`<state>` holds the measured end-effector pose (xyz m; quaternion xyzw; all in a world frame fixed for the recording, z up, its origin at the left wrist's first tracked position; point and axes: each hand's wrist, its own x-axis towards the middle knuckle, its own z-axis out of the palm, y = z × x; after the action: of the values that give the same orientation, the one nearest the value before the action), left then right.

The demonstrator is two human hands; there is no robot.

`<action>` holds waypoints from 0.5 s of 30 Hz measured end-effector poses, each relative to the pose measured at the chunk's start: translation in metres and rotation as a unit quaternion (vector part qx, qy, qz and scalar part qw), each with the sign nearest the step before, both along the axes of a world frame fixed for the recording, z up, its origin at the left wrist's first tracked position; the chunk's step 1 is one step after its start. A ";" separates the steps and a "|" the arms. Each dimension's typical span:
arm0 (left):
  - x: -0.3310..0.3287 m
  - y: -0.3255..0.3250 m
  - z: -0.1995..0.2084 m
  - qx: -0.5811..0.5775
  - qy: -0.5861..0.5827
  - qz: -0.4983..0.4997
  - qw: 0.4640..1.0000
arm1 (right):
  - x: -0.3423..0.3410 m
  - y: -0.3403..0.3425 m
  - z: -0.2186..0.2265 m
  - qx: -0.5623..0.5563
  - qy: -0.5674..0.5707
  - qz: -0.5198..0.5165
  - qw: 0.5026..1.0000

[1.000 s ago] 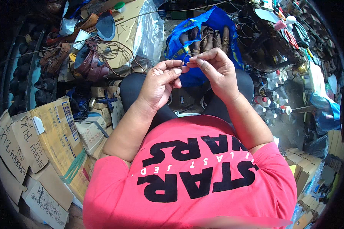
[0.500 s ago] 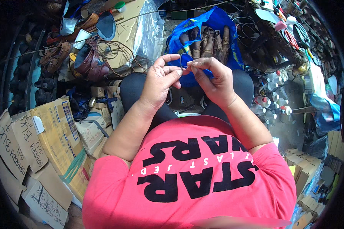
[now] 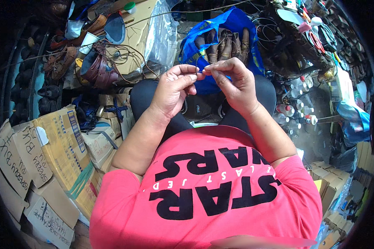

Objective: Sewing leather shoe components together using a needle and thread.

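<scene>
My left hand (image 3: 173,92) and my right hand (image 3: 237,81) meet above my lap, fingertips almost touching. Between them runs a thin dark cord (image 3: 197,66), a short length of which rises above the left fingers. The left thumb and forefinger pinch it; the other left fingers curl loosely. My right thumb and forefinger are pressed together at its end, which is too small to make out well. Just beyond the hands, a blue plastic bag (image 3: 190,41) holds several brown leather shoes (image 3: 225,45).
Cardboard boxes (image 3: 58,135) are stacked at the left. Brown leather pieces (image 3: 99,72), a white cup (image 3: 88,42) and loose cord lie at the far left by a cardboard sheet (image 3: 133,33). Several small bottles (image 3: 293,110) stand at the right, near a light blue bag (image 3: 353,120).
Both hands stay together above my lap. The left forefinger has come down closer to the thumb, and the cord's loop above the left fingers now looks straighter.
</scene>
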<state>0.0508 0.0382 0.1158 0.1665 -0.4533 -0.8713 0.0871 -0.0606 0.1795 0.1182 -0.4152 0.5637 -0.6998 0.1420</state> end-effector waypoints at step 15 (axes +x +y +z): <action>0.000 0.001 0.000 -0.028 -0.018 0.004 0.999 | 0.000 0.000 0.005 0.033 0.068 -0.019 0.997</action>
<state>0.0505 0.0389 0.1161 0.1814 -0.4783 -0.8548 0.0876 -0.0608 0.1793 0.1231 -0.4463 0.6025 -0.6535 0.1039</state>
